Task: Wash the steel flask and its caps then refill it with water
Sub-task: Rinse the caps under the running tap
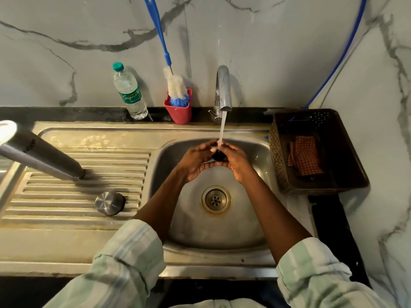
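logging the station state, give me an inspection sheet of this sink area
surface: steel sink with ribbed drainboard, tap running.
job's things: steel flask and steel cap on drainboard; small dark cap under the stream.
clutter: water bottle, bottle brush in red cup, checked cloth in brown basket.
grippers: left hand and right hand both hold the dark cap.
cables: blue hose on wall.
surroundings: marble wall.

Steel drainboard (66,221) carries upright flask (42,155), steel cap (109,202); black ledge (55,114) holds bottle (130,92), red cup (179,111).
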`<state>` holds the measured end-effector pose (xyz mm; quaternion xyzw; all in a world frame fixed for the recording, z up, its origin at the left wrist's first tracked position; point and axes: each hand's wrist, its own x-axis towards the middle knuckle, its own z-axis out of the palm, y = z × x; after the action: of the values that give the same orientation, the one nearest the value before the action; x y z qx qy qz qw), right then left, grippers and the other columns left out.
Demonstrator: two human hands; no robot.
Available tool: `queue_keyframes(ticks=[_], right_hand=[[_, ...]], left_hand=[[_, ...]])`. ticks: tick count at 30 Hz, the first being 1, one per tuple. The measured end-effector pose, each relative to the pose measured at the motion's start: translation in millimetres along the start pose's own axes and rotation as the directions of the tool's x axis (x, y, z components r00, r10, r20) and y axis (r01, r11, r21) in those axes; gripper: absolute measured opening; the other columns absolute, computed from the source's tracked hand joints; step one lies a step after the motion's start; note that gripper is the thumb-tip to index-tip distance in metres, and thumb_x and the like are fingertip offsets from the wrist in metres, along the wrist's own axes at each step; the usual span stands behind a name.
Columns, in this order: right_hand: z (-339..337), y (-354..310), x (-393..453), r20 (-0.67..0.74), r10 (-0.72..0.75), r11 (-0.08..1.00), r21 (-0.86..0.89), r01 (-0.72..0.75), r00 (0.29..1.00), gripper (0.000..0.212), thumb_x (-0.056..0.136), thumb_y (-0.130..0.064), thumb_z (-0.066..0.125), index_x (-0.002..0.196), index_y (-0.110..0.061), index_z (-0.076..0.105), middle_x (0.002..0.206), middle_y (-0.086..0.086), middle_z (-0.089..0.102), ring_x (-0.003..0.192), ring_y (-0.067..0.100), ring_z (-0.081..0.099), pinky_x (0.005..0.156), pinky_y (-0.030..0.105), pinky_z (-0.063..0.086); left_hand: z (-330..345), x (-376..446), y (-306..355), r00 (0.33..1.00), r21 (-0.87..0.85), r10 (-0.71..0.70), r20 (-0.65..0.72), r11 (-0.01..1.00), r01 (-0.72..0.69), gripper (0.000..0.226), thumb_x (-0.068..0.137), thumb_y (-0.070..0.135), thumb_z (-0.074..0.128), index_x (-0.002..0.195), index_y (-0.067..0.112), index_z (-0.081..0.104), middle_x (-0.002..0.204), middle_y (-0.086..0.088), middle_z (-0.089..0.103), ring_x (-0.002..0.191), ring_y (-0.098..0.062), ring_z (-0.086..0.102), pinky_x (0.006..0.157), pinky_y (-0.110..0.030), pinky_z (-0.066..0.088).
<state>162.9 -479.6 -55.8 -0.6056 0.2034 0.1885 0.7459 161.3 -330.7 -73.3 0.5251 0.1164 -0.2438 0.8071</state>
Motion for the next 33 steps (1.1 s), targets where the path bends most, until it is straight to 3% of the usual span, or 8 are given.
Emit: queue_keyframes(ticks=[7,12,17,20,23,28,31,33], right_hand=[[-7,6,1,0.057,0.003,0.998,0.065,-0.006,0.998,0.03,0.097,-0.008,0.055,0.127,-0.006,0.056,0.114,0.014,0.065,0.105,0.027,0.064,0.075,0.031,0.059],[-9,5,-2,-0.108,-0.059,0.989,-0.142,0.044,0.992,0.034,0.092,-0.042,0.063,0.111,-0.015,0.066,0.096,0.008,0.07,0.072,0.014,0.061,0.06,0.025,0.053],[0,-5,0,-0.08,0.03,0.997,-0.067,-0.036,0.996,0.029,0.098,-0.043,0.053,0.113,-0.02,0.061,0.108,0.01,0.068,0.086,0.02,0.068,0.075,0.035,0.06],[9,2,3,0.015,-0.167,0.909,-0.386,0.16,0.986,0.044,0.095,-0.023,0.062,0.138,-0.025,0.052,0.127,0.002,0.061,0.104,0.016,0.063,0.087,0.03,0.056],[12,8,3,0.035,-0.268,0.799,-0.551,0.242,0.963,0.044,0.096,-0.029,0.06,0.139,-0.022,0.053,0.12,0.003,0.066,0.098,0.016,0.065,0.073,0.02,0.052],[9,4,3,-0.126,-0.159,0.885,-0.458,0.085,0.979,0.041,0.102,-0.046,0.041,0.106,-0.013,0.067,0.079,0.013,0.072,0.056,0.019,0.065,0.053,0.025,0.055],[8,-1,3,-0.175,-0.113,0.915,-0.402,0.034,0.978,0.048,0.101,-0.054,0.032,0.091,-0.02,0.064,0.077,0.008,0.07,0.059,0.016,0.064,0.055,0.024,0.053],[4,-1,5,-0.135,-0.102,0.936,-0.349,0.05,0.986,0.04,0.102,-0.047,0.041,0.105,-0.017,0.066,0.094,0.008,0.072,0.073,0.015,0.067,0.062,0.025,0.055]], left_hand=[[8,2,-10,0.968,0.186,0.191,-0.164,0.969,-0.16,0.027,0.095,0.008,0.062,0.121,0.009,0.067,0.111,-0.01,0.074,0.105,-0.026,0.07,0.09,-0.043,0.058],[12,2,-1,0.984,0.098,0.154,-0.092,0.985,-0.145,0.027,0.098,0.0,0.052,0.118,0.008,0.068,0.113,-0.01,0.073,0.108,-0.026,0.068,0.088,-0.033,0.056],[6,2,-1,0.991,-0.063,0.062,-0.116,0.996,-0.069,0.029,0.098,-0.003,0.05,0.12,0.006,0.067,0.116,-0.015,0.071,0.101,-0.027,0.071,0.081,-0.035,0.06],[13,4,-1,0.966,-0.076,0.0,-0.259,0.997,-0.021,0.023,0.102,0.014,0.051,0.115,0.002,0.066,0.096,-0.015,0.075,0.08,-0.023,0.074,0.068,-0.031,0.06],[10,11,-2,0.931,0.024,-0.047,-0.361,0.998,0.059,0.028,0.1,0.027,0.057,0.109,0.003,0.069,0.089,-0.014,0.075,0.074,-0.021,0.07,0.069,-0.032,0.058],[2,6,-5,0.97,-0.08,0.061,-0.236,0.993,-0.082,0.022,0.099,0.005,0.054,0.116,-0.002,0.066,0.108,-0.017,0.073,0.1,-0.03,0.071,0.085,-0.036,0.058],[4,1,-5,0.981,-0.109,0.061,-0.184,0.991,-0.082,0.024,0.1,0.001,0.049,0.119,0.0,0.065,0.108,-0.014,0.074,0.103,-0.028,0.071,0.091,-0.039,0.058],[3,2,-1,0.974,-0.184,0.019,-0.225,0.981,-0.062,0.021,0.102,0.006,0.049,0.115,-0.001,0.064,0.098,-0.014,0.076,0.091,-0.026,0.074,0.08,-0.033,0.061]])
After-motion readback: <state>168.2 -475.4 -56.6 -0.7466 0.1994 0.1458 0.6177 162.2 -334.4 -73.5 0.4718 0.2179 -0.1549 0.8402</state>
